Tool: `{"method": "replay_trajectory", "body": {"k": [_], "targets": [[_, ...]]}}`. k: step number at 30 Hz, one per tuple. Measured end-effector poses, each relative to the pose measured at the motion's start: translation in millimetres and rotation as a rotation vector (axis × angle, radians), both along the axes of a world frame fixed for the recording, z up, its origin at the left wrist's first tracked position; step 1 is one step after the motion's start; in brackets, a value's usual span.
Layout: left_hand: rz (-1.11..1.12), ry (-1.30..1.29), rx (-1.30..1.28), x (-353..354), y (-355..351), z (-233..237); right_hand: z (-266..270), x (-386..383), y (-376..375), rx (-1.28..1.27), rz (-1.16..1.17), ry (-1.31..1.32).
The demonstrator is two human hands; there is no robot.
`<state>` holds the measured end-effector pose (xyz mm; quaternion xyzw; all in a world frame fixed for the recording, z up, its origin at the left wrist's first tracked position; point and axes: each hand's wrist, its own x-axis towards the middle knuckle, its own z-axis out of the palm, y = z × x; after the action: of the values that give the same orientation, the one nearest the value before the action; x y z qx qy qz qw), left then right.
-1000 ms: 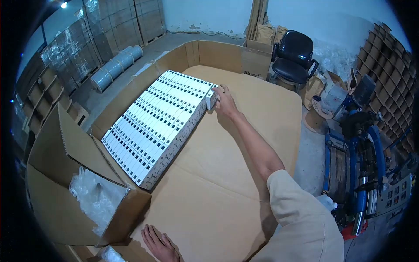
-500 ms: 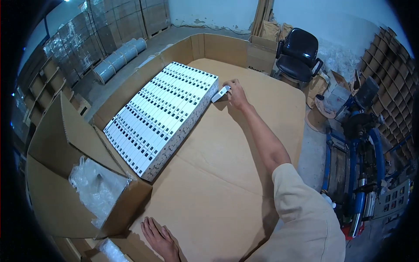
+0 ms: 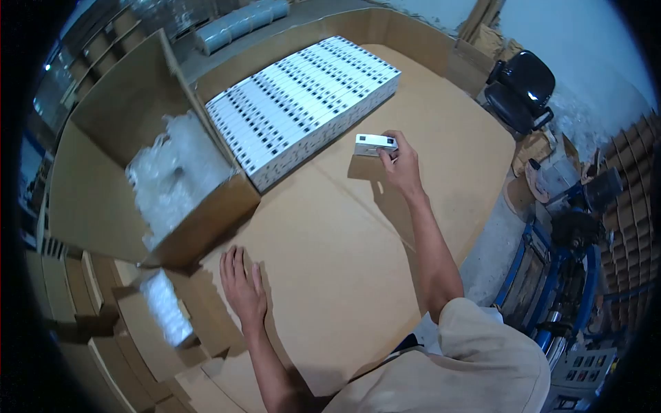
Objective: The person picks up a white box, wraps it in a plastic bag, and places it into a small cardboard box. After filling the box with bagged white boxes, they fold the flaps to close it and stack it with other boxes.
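My right hand (image 3: 401,165) is closed on a small white rectangular module (image 3: 375,144) with dark squares on its face. The module is held above the cardboard table surface (image 3: 323,234), casting a shadow there. Beyond it lies a large block of similar white modules (image 3: 303,96), packed side by side in rows with dark squares showing on top. My left hand (image 3: 242,286) rests on the cardboard near its left edge, fingers stretched out, holding nothing. Close to it stands an open cardboard box (image 3: 213,220) with clear plastic wrap (image 3: 175,179) inside.
A cardboard wall (image 3: 375,26) rims the far side of the table. At lower left, a plastic-wrapped bundle (image 3: 165,306) lies among cardboard boxes. A black chair (image 3: 520,89) and a blue-framed machine (image 3: 551,275) stand on the right.
My right hand has drawn the module away from the end of the block, back toward me. The view has turned down and left. My left hand stays open on the cardboard.
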<state>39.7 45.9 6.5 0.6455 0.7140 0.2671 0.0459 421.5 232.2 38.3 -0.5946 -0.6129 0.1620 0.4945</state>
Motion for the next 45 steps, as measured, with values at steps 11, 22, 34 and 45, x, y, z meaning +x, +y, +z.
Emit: {"method": "replay_trajectory", "body": {"k": [11, 22, 34, 45], "targets": [[0.037, -0.529, 0.012, -17, -2, 17, -4, -169, -88, -0.099, 0.37, 0.119], [0.047, -1.131, 0.042, -48, 3, 6, -1, -260, -121, -0.157, 0.623, 0.103], [0.07, -1.279, 0.244, -45, -19, -5, -43, -262, -121, -0.219, 0.863, 0.417], [0.001, -1.094, 0.083, -54, -22, -9, -34, -251, -126, -0.225, 0.753, 0.154]]}}
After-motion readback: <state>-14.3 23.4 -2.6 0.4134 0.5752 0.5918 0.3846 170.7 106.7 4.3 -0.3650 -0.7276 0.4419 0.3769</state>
